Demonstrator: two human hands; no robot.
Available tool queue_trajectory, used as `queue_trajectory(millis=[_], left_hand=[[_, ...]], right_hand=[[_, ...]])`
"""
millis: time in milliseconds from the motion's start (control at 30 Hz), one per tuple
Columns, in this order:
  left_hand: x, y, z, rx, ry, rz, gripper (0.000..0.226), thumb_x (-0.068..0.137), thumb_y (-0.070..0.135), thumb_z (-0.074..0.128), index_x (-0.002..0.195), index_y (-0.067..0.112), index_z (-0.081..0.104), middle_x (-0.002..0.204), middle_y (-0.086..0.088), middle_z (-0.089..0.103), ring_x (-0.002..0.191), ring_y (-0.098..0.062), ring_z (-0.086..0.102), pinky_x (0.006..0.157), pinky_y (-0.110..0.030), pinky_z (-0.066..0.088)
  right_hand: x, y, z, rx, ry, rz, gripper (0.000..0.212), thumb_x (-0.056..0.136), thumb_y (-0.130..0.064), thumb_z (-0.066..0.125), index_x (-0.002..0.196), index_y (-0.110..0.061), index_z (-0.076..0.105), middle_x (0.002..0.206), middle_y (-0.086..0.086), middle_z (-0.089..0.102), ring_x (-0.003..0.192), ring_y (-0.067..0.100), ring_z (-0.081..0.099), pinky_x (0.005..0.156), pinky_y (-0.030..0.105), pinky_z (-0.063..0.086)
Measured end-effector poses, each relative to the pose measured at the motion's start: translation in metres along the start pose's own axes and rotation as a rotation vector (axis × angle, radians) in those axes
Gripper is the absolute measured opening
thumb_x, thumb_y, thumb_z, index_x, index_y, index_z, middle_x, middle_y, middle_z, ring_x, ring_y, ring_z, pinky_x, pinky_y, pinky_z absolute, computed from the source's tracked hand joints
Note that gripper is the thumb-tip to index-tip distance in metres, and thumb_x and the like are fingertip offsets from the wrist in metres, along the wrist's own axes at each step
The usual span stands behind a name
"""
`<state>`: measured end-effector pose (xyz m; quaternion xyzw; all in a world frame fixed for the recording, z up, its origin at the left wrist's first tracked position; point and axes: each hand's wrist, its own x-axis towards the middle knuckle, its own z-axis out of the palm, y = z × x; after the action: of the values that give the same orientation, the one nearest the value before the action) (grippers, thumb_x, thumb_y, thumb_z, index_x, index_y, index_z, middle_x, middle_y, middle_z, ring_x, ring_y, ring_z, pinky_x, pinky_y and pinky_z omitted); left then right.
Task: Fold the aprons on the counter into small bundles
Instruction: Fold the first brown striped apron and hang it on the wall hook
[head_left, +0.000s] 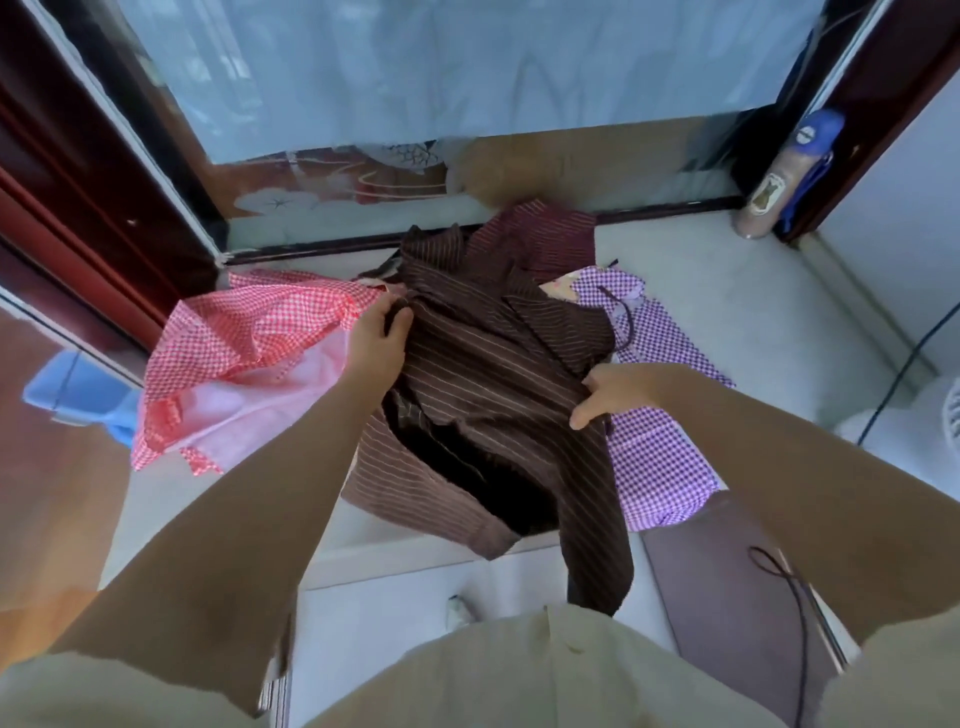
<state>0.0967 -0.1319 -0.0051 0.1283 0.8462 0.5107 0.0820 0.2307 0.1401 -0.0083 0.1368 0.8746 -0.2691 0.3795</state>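
- A pale shirt (519, 670) fills the bottom edge, with both bare forearms reaching forward from it over the table (727, 291).
- The dark brown striped apron (493, 374) lies crumpled in the middle of the table, on top of the other cloths. Its lower end hangs over the front edge.
- The left hand (376, 340) grips the brown apron's upper left edge, its fingers curled round a fold of the cloth.
- The right hand (608, 392) holds the apron's right edge, with the fingers tucked into the fabric and the thumb pointing down.
- A red checked apron (244, 332) lies bunched just to the left, touching the brown one.
- A purple checked apron (660, 457) lies spread on the right, partly under the brown one.
- A maroon striped cloth (540, 234) lies behind, against the window frame.
- A bottle with a blue cap (784, 176) stands in the far right corner, well apart from the pile.
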Motion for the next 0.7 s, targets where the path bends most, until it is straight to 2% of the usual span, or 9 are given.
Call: queue_trajectory(millis=[100,200,267,300,367,500,567,633,700], left_hand=[[0.022,0.000,0.005,0.042,0.049,0.005,0.024,0.100,0.017,0.048,0.120,0.012,0.060,0.106,-0.002,0.064,0.102,-0.023,0.059,0.094,-0.038,0.048],[0.045,-0.002,0.015,0.097,0.102,-0.027,0.022,0.099,0.015,0.048,0.115,0.009,0.061,0.101,-0.002,0.061,0.093,-0.020,0.056,0.083,-0.030,0.042],[0.064,-0.002,0.023,0.131,0.109,-0.054,0.021,0.097,0.012,0.049,0.113,0.005,0.062,0.100,-0.006,0.063,0.092,-0.022,0.056,0.080,-0.029,0.040],[0.072,-0.002,0.027,0.157,0.107,-0.060,0.021,0.096,0.010,0.050,0.111,0.004,0.062,0.099,-0.009,0.064,0.093,-0.026,0.058,0.079,-0.029,0.040],[0.090,-0.002,0.038,0.208,0.116,-0.095,0.022,0.093,0.007,0.052,0.111,0.002,0.063,0.102,-0.015,0.066,0.096,-0.030,0.061,0.079,-0.030,0.041],[0.114,0.001,0.061,0.329,0.159,-0.212,0.028,0.091,0.009,0.057,0.117,0.009,0.067,0.110,-0.017,0.069,0.105,-0.035,0.062,0.086,-0.034,0.044],[0.125,-0.001,0.074,0.344,0.165,-0.255,0.033,0.089,0.007,0.056,0.120,0.012,0.066,0.113,-0.018,0.069,0.108,-0.037,0.061,0.092,-0.037,0.044],[0.138,-0.002,0.087,0.336,0.183,-0.319,0.038,0.086,0.007,0.053,0.121,0.015,0.065,0.111,-0.019,0.069,0.102,-0.039,0.064,0.095,-0.041,0.048],[0.150,-0.004,0.100,0.334,0.203,-0.376,0.040,0.083,0.007,0.049,0.120,0.015,0.064,0.108,-0.019,0.069,0.097,-0.041,0.065,0.093,-0.045,0.050]], right_hand=[[0.004,0.008,-0.034,0.025,0.136,-0.005,0.066,0.072,-0.050,0.079,0.124,-0.014,0.059,0.122,-0.002,0.062,0.108,0.018,0.060,0.101,0.036,0.046],[0.016,0.014,-0.066,-0.053,0.486,-0.063,0.045,0.077,-0.052,0.075,0.101,-0.014,0.068,0.095,-0.001,0.067,0.086,0.016,0.060,0.079,0.031,0.047],[0.027,0.018,-0.084,-0.021,0.638,-0.111,0.042,0.079,-0.048,0.075,0.105,-0.016,0.070,0.094,0.000,0.064,0.087,0.019,0.059,0.077,0.032,0.045],[0.031,0.020,-0.092,0.051,0.643,-0.135,0.041,0.080,-0.043,0.076,0.110,-0.016,0.069,0.098,0.001,0.065,0.090,0.020,0.059,0.079,0.032,0.046],[0.041,0.028,-0.111,0.193,0.538,-0.172,0.040,0.081,-0.036,0.077,0.115,-0.017,0.068,0.103,0.003,0.068,0.093,0.021,0.063,0.084,0.032,0.049],[0.069,0.052,-0.140,0.427,0.192,-0.112,0.037,0.079,-0.030,0.079,0.113,-0.028,0.068,0.105,0.003,0.073,0.096,0.024,0.070,0.094,0.043,0.054],[0.084,0.063,-0.154,0.534,-0.023,-0.039,0.048,0.074,-0.028,0.083,0.119,-0.025,0.066,0.113,0.005,0.072,0.103,0.027,0.069,0.098,0.047,0.052],[0.093,0.069,-0.169,0.480,-0.204,0.104,0.078,0.067,-0.025,0.088,0.136,-0.019,0.053,0.132,0.009,0.061,0.119,0.030,0.060,0.102,0.047,0.048],[0.099,0.073,-0.185,0.185,-0.322,0.237,0.091,0.070,-0.024,0.087,0.147,-0.017,0.038,0.147,0.008,0.045,0.129,0.030,0.049,0.097,0.041,0.048]])
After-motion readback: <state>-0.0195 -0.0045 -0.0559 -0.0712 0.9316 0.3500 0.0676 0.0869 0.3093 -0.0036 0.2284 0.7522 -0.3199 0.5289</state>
